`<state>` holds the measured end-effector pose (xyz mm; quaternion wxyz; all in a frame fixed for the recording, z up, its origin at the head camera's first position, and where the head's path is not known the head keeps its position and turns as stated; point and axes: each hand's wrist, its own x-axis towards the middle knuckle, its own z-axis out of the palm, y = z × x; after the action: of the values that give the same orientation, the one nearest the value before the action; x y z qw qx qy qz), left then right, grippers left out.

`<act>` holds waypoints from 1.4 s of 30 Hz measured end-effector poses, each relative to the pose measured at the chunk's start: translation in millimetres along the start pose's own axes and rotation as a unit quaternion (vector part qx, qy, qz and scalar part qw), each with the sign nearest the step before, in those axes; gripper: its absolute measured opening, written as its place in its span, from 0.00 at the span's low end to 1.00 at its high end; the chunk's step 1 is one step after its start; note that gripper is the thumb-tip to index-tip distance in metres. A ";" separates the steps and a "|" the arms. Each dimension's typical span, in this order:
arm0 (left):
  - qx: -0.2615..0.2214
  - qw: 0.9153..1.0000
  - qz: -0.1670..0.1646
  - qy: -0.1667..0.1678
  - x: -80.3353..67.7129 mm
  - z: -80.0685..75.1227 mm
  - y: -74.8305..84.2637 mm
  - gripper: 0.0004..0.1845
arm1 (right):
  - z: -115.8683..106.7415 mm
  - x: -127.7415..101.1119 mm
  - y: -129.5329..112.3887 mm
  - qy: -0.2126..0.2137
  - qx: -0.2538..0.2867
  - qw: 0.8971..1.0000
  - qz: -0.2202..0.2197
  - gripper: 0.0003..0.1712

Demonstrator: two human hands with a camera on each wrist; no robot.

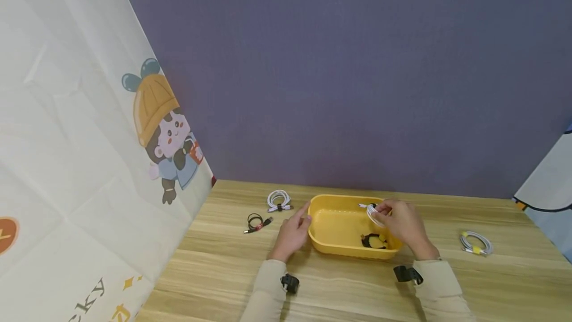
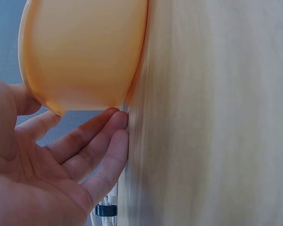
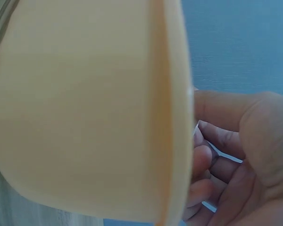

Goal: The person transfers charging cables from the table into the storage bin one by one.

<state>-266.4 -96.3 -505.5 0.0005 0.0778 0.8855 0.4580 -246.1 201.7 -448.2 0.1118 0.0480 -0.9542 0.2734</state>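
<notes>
A coiled white cable (image 1: pixel 372 211) is pinched in the right hand (image 1: pixel 404 227), fingers curled round it, above the far right part of the yellow bin (image 1: pixel 332 250). The left hand (image 1: pixel 292 232) is held with a wide, relaxed grip, fingers straight, against the bin's left wall on the tabletop (image 1: pixel 357 292). The cable is judged light, soft and springy; it is best held across the bundled loops so that uncoiling is prevented. A black-and-yellow item (image 1: pixel 374 241) lies inside the bin.

Head high; wrists beside tub (image 1: pixel 344 227)
</notes>
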 end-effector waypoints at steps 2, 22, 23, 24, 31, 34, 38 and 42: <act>0.000 1.000 0.000 0.000 0.4 0.4 -0.2 0.25 | 1.9 1.0 1.1 0.001 0.000 1.000 -0.001 0.09; -0.027 1.000 0.011 -0.011 3.6 2.2 1.1 0.26 | 16.3 6.7 14.1 -0.039 0.007 0.999 -0.012 0.09; -0.028 0.999 0.011 -0.011 4.1 2.5 1.1 0.26 | 16.7 6.9 14.5 -0.041 0.006 0.999 -0.011 0.09; -0.030 0.999 0.011 -0.011 4.3 2.6 1.4 0.26 | 17.1 7.3 14.7 -0.043 0.006 0.999 -0.010 0.09; -0.025 1.000 0.016 -0.006 5.2 3.1 1.7 0.25 | 18.8 9.1 14.1 -0.051 0.000 0.999 0.000 0.09; -0.023 1.000 0.018 -0.007 5.1 2.9 1.5 0.26 | 19.3 8.6 13.3 -0.049 -0.005 0.999 -0.002 0.09; -0.027 0.999 0.016 -0.008 5.4 3.0 1.6 0.26 | 21.2 10.0 14.6 -0.043 -0.010 0.999 -0.004 0.08; -0.030 0.999 0.013 -0.005 6.1 3.1 2.1 0.25 | 23.7 12.6 17.2 -0.035 -0.016 0.999 -0.007 0.08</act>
<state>-271.9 -91.8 -505.2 0.0013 0.0917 0.8705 0.4836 -265.4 203.2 -473.6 0.0809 0.0629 -0.9613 0.2558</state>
